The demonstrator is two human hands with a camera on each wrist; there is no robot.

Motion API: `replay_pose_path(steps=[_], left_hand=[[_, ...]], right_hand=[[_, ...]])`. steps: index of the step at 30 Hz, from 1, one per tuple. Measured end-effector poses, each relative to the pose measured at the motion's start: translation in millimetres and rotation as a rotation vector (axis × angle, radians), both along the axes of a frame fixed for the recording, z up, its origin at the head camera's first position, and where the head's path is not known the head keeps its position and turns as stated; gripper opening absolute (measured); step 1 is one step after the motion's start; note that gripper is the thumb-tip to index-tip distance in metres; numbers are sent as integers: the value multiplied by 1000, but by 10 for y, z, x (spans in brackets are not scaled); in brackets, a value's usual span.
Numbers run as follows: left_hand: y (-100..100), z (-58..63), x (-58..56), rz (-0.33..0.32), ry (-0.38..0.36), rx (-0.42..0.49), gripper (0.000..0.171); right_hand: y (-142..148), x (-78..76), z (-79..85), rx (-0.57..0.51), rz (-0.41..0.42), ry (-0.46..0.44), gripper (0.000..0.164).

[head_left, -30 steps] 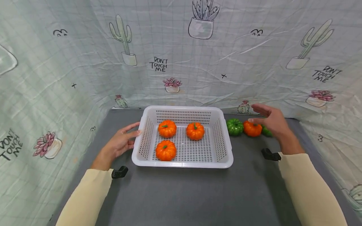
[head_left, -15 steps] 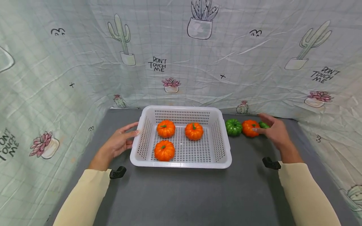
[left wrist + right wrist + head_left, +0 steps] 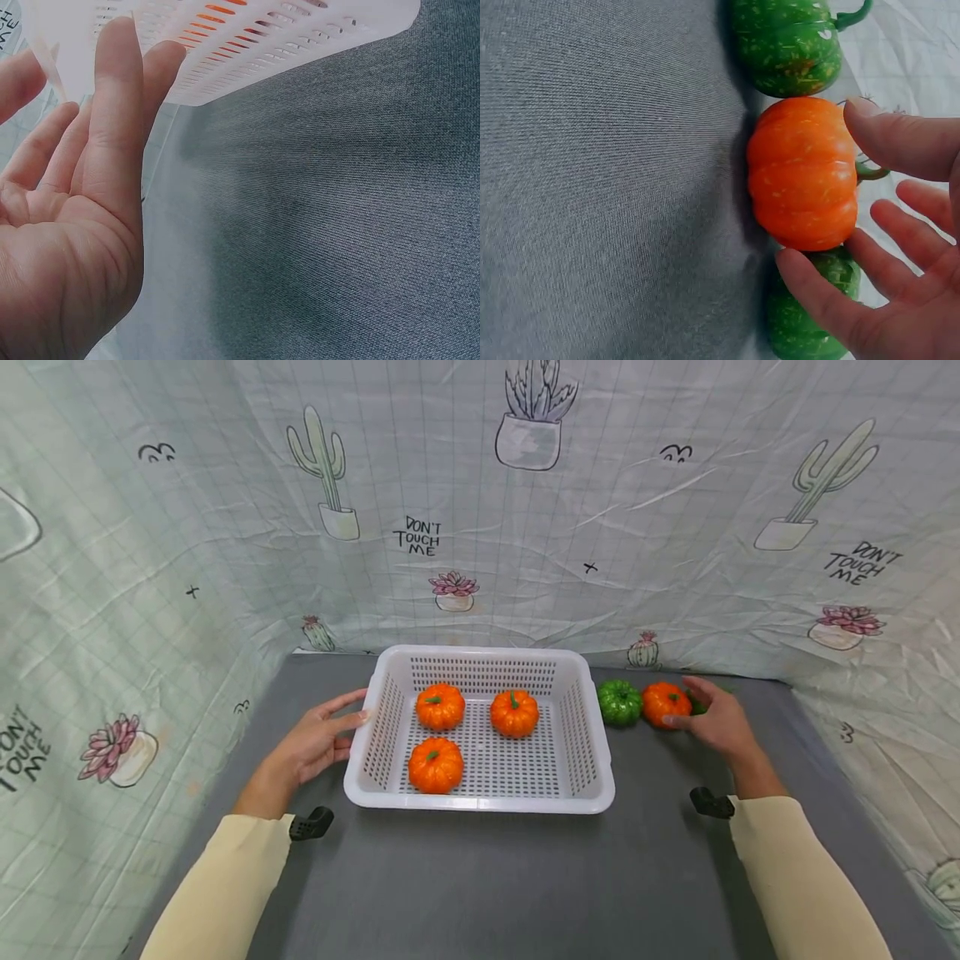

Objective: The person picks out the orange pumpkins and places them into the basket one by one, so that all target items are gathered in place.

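My left hand (image 3: pixel 318 739) is at the left side of a white perforated plastic basket (image 3: pixel 480 805), fingers loosely extended and the thumb tip right at the rim. Three small orange pumpkins lie inside: one at the back left (image 3: pixel 440 707), one to its right (image 3: pixel 514 713) and one at the front left (image 3: pixel 436 766). Right of the basket, my right hand (image 3: pixel 718 722) is spread beside another orange pumpkin (image 3: pixel 802 176), thumb along one side, index fingertip at the other. A green pumpkin (image 3: pixel 787 49) stands on its left; a second green pumpkin (image 3: pixel 810 307) is partly hidden by my fingers.
The dark grey tabletop (image 3: pixel 480 885) stretches in front of the basket. A pale cloth (image 3: pixel 517 560) printed with cacti hangs close behind the basket and pumpkins, and along both sides.
My right hand has come down from above the row of pumpkins to beside the orange one, its fingers now around it. The left hand has stayed at the basket.
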State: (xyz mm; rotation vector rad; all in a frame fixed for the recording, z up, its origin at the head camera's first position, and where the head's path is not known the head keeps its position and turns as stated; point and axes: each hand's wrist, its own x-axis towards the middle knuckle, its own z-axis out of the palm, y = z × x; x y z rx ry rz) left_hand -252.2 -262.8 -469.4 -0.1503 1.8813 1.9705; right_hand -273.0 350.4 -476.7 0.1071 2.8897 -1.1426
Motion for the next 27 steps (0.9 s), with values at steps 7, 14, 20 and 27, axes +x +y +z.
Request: replay_pose_path(steps=[7,14,20,27], left_hand=[[14,6,14,10,-1,-10,79],[8,18,43,18,-4,-24,80],[6,13,44,24,-6,-31,80],[11,23,24,27,-8,-27,80]], right_hand=[[0,-85,-46,99,54,33,88],[-48,-128,-123,198,61,34,86],[-82,-129,-172,204,31,47,83],[-74,-117,-143,219,-18,113,81]])
